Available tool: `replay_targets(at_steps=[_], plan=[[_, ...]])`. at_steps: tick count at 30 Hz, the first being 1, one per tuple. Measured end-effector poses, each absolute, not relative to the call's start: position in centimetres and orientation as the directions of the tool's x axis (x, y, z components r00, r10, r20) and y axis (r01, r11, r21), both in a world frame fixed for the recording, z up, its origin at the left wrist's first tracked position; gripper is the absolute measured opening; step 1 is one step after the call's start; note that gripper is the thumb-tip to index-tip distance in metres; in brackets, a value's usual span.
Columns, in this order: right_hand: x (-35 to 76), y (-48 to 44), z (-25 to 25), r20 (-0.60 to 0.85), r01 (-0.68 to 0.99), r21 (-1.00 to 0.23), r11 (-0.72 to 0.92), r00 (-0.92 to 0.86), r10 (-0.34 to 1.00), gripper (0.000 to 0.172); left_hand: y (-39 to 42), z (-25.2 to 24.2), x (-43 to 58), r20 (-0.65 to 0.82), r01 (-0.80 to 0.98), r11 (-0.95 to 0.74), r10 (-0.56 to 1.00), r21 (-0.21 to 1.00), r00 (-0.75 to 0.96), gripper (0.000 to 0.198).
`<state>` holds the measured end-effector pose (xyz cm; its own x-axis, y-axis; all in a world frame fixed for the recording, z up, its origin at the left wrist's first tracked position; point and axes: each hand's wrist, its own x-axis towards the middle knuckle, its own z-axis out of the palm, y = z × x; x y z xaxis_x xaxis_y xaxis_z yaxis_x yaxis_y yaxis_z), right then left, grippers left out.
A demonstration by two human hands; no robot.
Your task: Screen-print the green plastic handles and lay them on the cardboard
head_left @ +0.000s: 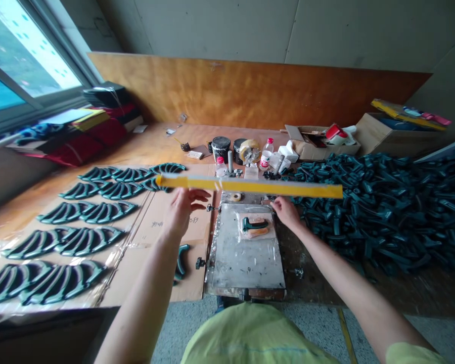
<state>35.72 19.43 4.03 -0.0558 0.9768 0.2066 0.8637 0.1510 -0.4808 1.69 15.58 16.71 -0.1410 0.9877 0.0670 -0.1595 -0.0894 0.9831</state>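
A long yellow bar [265, 188], like the edge of a flat frame seen side-on, lies across the view above the work plate. My left hand [184, 207] is just under its left part, fingers apart and pointing right, with nothing visible in them. My right hand [286, 210] is beside the plate's far right corner, fingertips together at a small dark knob [271, 198]; what they pinch, if anything, is unclear. Between my arms, a dark green curved handle [256, 224] rests on a film-covered pad on the grey metal plate [246, 263].
Fanned rows of green handles [94, 235] cover cardboard [147, 222] at left. A large heap of handles [382, 217] fills the right. Behind are a black tub [221, 147], tape roll [249, 150], bottle [266, 154] and cardboard box [307, 146]. Another knob [200, 263] protrudes left of the plate.
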Motion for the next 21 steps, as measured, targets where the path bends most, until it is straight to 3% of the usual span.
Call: replay_targets(at_steps=[3,5,8,10,11,15,17,19,21], plan=[[33.9,16.6,1.7,0.140,0.854,-0.433,0.288,-0.252,0.958,0.031,17.0,17.5,2.3,0.050,-0.170,-0.083,0.981,0.982,-0.190,0.053],[32.7,15.6,1.5,0.111,0.843,-0.405,0.354,-0.339,0.934,0.026,16.0,16.1,2.8,0.026,-0.180,-0.071,0.970,0.981,-0.244,0.053],[30.5,13.9,2.6,0.167,0.831,-0.429,0.355,-0.313,0.935,0.006,12.0,11.6,4.5,-0.223,-0.169,0.205,0.970,0.964,-0.095,0.056],[28.3,11.9,3.2,0.260,0.811,-0.428,0.399,-0.312,0.914,0.006,8.8,8.2,6.1,-0.483,-0.140,0.498,0.866,0.856,0.131,0.060],[27.1,10.8,3.3,0.304,0.787,-0.409,0.462,-0.360,0.882,0.007,7.3,6.7,6.8,-0.550,-0.179,0.573,0.819,0.800,0.165,0.058],[25.4,8.8,2.3,0.332,0.571,-0.351,0.742,-0.665,0.669,0.014,3.5,2.5,6.1,-0.659,-0.394,0.622,0.750,0.676,0.054,0.034],[28.3,10.6,1.4,0.293,0.631,-0.403,0.663,-0.598,0.746,0.017,2.4,0.9,2.7,-0.680,-0.425,0.585,0.725,0.691,-0.108,0.028],[33.4,13.8,0.5,0.220,0.801,-0.442,0.404,-0.340,0.914,0.023,1.0,-0.9,-2.2,-0.674,-0.397,0.549,0.649,0.736,-0.352,0.028],[38.8,17.2,-0.4,0.136,0.903,-0.410,0.126,-0.076,0.988,0.030,-0.6,-2.8,-7.1,-0.663,-0.322,0.591,0.559,0.740,-0.498,0.026]])
